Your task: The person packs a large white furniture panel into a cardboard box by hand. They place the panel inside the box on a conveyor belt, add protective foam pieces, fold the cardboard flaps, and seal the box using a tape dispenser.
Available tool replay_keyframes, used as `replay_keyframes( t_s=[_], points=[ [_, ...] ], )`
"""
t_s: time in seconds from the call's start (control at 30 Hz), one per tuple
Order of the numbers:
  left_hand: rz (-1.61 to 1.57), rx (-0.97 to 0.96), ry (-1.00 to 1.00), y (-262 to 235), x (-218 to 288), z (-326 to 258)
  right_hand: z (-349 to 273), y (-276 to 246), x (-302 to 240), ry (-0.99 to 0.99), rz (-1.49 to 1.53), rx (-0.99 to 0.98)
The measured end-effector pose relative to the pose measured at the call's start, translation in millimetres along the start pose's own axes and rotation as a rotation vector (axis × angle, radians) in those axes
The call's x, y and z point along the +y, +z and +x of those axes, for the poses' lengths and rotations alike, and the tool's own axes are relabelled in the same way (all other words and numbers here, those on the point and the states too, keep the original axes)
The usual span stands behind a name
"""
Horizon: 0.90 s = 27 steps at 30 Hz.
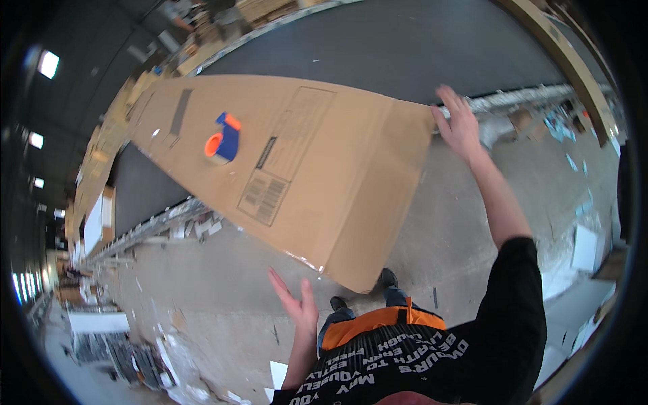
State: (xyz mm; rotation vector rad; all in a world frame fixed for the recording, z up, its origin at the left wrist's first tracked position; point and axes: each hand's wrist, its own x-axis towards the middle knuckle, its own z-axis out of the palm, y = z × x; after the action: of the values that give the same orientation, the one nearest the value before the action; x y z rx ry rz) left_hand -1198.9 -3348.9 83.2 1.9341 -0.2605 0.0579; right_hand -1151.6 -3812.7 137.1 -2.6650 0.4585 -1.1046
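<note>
Box (307, 179) on conveyor (418, 50), littered floor (223, 287)

We are in what the fittings show to be a packing area of an industrial hall. A broad dark conveyor belt (405, 44) fills the top of the frame, and a long cardboard box (358, 162) reaches over it, with a tape dispenser (230, 140) on top. At upper left we see bright panels (48, 64) in a high dark ceiling (88, 34). Plastic wrap (185, 361) litters the concrete floor (233, 290) at lower left. Blurred shapes beyond the belt seem to us stacked cardboard (98, 154).
</note>
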Motion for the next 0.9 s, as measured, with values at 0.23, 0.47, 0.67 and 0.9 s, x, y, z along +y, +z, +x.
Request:
replay_keyframes(
  t_s=[0.23,0.47,0.67,0.9],
  points=[
    [0.942,0.052,0.134,71,-3,59,55,139,-2,0.574,-0.066,-0.704],
    [0.89,0.014,0.074,62,-1,50,47,137,13,0.425,-0.132,-0.629],
    [0.836,0.065,0.232,28,-7,29,-1,93,5,0.452,-0.066,-0.54],
    [0.935,0.053,0.142,-96,-34,-55,-152,41,-112,0.543,0.003,-0.365]
  ],
)
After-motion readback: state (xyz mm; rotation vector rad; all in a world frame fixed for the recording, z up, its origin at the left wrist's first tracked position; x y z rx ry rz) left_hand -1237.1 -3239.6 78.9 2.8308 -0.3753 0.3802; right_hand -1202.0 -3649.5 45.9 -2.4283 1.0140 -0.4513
